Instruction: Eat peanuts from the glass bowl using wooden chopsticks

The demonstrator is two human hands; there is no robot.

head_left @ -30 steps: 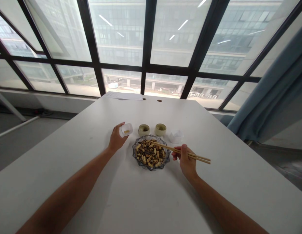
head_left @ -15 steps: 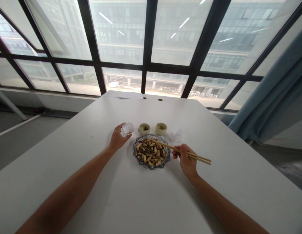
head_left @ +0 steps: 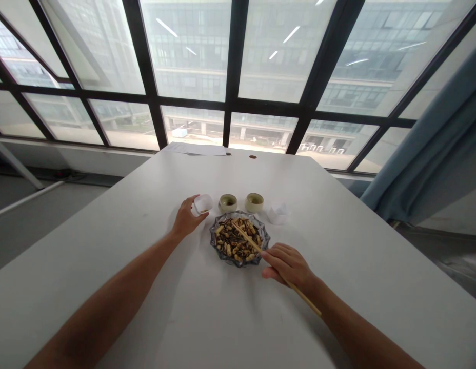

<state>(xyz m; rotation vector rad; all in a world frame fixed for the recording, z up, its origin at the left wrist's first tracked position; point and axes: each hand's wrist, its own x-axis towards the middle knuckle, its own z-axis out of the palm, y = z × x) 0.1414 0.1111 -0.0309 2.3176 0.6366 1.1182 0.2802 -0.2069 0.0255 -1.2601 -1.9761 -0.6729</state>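
A scalloped glass bowl [head_left: 213, 245] full of peanuts in the shell and dark seeds [head_left: 236, 242] stands at mid-table. My right hand [head_left: 290, 264] is closed around wooden chopsticks [head_left: 249, 240], whose tips lie over the bowl's contents. Their back ends stick out below the palm, toward me. Left of the bowl, my left hand [head_left: 187, 218] grips a small translucent white cup [head_left: 203, 204], tilted with its opening toward the bowl. A few small bits appear inside the cup, too small to name.
Two pale green tea cups [head_left: 227, 204] [head_left: 254, 203] stand just behind the bowl; the left one holds something dark. Crumpled white tissue [head_left: 277, 214] lies to their right. Paper sheets [head_left: 195, 149] rest at the table's far edge, by the windows. A blue curtain [head_left: 426, 138] hangs at right.
My right hand has moved nearer to me and turned palm-down, swinging the chopsticks to a steeper slant with their back ends toward me. My left hand and its cup have barely shifted.
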